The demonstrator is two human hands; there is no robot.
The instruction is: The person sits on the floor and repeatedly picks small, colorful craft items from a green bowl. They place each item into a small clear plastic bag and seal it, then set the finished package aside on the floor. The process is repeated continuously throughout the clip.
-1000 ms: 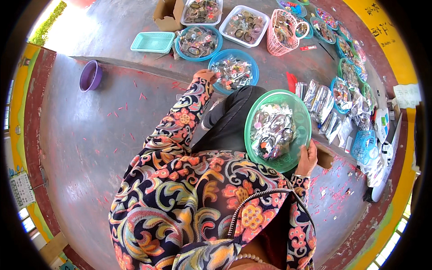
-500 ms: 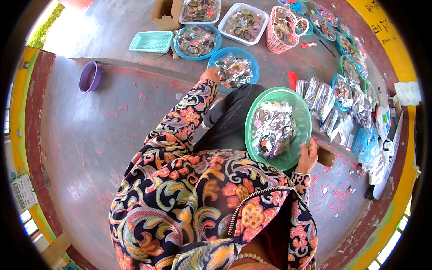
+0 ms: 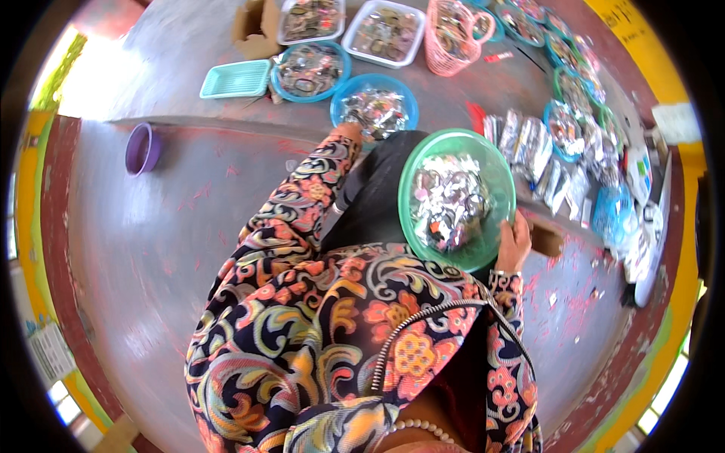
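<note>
1. At the person's right front, green basin (image 3: pixel 495 181) sits over the lap area, opening facing up; what bears its weight, cannot tell.
2. Shiny wrapped packets (image 3: pixel 449 196) piled inside it, bare wall showing on the right.
3. Right hand (image 3: pixel 515 241) on the basin's lower-right rim: fingers bent, close together, pinching the rim.
4. Left hand (image 3: pixel 349 132) reached forward, at near-left edge of blue basin (image 3: pixel 412 104); fingers blurred and partly hidden, cannot tell if spread or pinching.
5. Blue basin on the raised floor, just beyond the dark-trousered leg (image 3: pixel 374 185), full of similar packets.
6. Behind it: second blue basin (image 3: pixel 316 98), two white tubs (image 3: pixel 385 60), pink basket (image 3: pixel 447 68).
7. Far left: turquoise tray (image 3: pixel 236 81) near cardboard box (image 3: pixel 257 30); purple bucket (image 3: pixel 143 149) on lower floor.
8. Right: bundled clear packets (image 3: pixel 532 147) beside more filled basins.
</note>
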